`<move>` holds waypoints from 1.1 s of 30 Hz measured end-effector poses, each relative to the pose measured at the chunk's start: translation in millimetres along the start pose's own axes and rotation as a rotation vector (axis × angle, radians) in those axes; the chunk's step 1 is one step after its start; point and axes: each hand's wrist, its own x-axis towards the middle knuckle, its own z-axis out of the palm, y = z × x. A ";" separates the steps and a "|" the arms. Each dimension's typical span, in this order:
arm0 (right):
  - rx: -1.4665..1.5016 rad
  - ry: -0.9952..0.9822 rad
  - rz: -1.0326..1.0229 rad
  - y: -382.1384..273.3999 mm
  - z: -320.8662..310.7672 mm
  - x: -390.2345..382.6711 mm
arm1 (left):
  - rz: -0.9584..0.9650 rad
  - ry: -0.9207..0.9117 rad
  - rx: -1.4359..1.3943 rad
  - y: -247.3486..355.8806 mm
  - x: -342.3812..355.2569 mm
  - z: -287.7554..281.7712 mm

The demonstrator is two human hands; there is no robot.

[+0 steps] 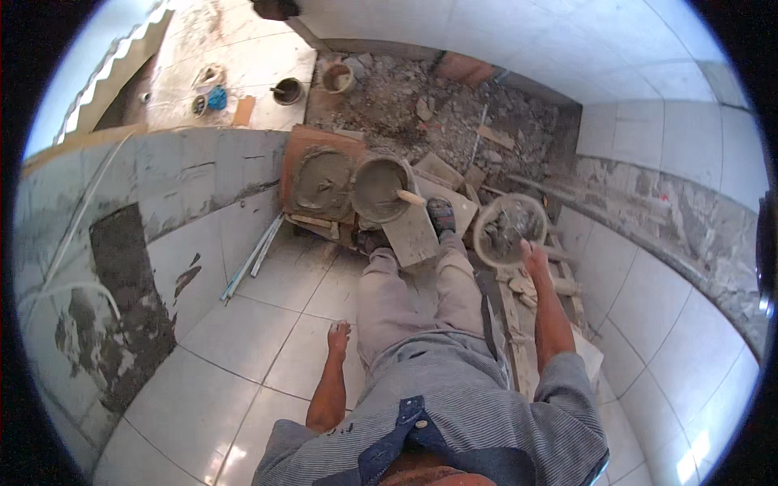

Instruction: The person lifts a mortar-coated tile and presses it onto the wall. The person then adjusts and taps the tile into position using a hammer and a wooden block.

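Observation:
My left hand [339, 336] hangs beside my left thigh over the tiled floor, its fingers loosely bent and nothing visible in them. My right hand [533, 261] is stretched forward at the near right edge of a round bucket [480, 231] holding grey, wet-looking material. Fingertips and thumb look slightly apart; I cannot tell whether they touch the rim. In front of my feet, a round basin [356, 194] holds smooth grey mortar. A tool's wooden handle [411, 197] sticks out over its right side. To its left, more mortar [324, 178] is spread on a reddish-brown board [291, 166].
Loose tiles [412, 235] lie by my shoes. A wooden pallet [512, 320] stands along my right side. Rubble [389, 109] covers the ground ahead, with a small bucket [337, 78] at its edge. Thin strips [261, 247] lean at the left wall.

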 end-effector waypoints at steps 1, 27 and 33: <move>-0.029 -0.014 0.012 -6.6 -6.4 -10.5 | 0.001 0.016 0.030 -10.9 2.5 -13.3; 0.032 0.445 0.346 -46.7 -11.6 -198.3 | 0.106 0.064 -0.344 -72.4 132.5 -204.4; 0.037 0.388 0.392 -94.4 20.9 -220.1 | 0.094 0.069 -0.546 -19.7 113.7 -198.7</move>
